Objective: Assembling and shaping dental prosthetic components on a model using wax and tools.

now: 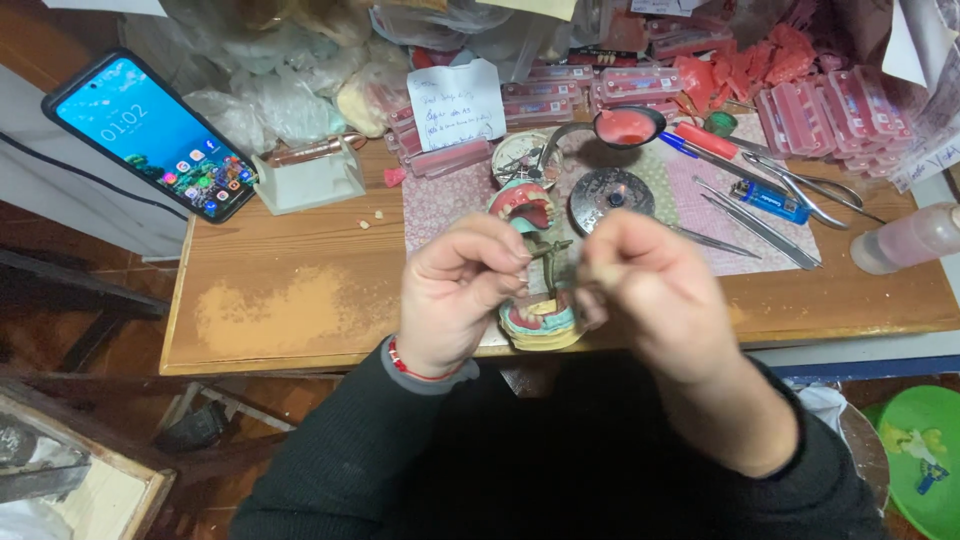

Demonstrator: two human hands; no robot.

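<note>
Head view: the left hand (462,290) pinches a thin metal tool (548,247), and the right hand (648,285) is clenched beside it; its contents cannot be determined. The denture model (538,262), pink gums on pale casts, sits hinged open between and behind both hands on the wooden table (290,300).

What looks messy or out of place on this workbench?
A pale dusty patch is spread over the wooden table left of the left hand, like spilled powder. A few small crumbs lie loose near the white block. The phone overhangs the table's back left corner.
</note>
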